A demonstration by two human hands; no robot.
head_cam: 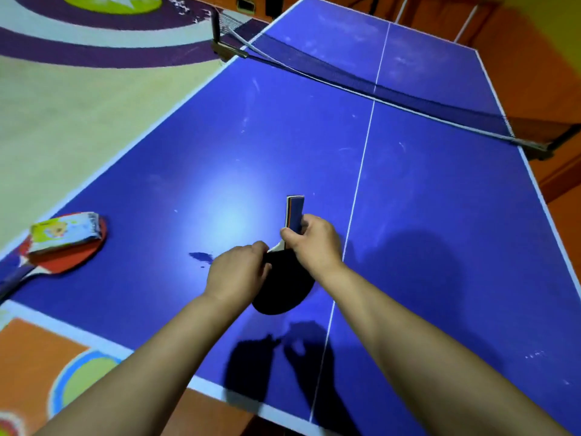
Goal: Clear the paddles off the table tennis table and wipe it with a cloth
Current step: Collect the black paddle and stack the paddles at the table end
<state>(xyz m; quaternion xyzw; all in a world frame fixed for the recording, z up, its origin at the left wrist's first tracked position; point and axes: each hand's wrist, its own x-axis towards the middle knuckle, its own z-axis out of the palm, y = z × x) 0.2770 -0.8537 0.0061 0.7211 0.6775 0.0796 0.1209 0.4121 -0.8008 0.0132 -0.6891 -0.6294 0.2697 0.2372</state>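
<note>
I have the black paddle [284, 283] lifted just above the blue counter [440, 215]: my right hand [314, 243] wraps its grip closed around the handle, and my left hand [239, 272] pinches the blade edge. The red paddle [67, 251], under a small packet [66, 231], sits at the left edge and could get knocked off.

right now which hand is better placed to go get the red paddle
Left. The left hand only steadies the black paddle and is on the red paddle's side; the right hand grips the handle.

Colourful packet [67, 231], patterned floor [78, 99]
</note>
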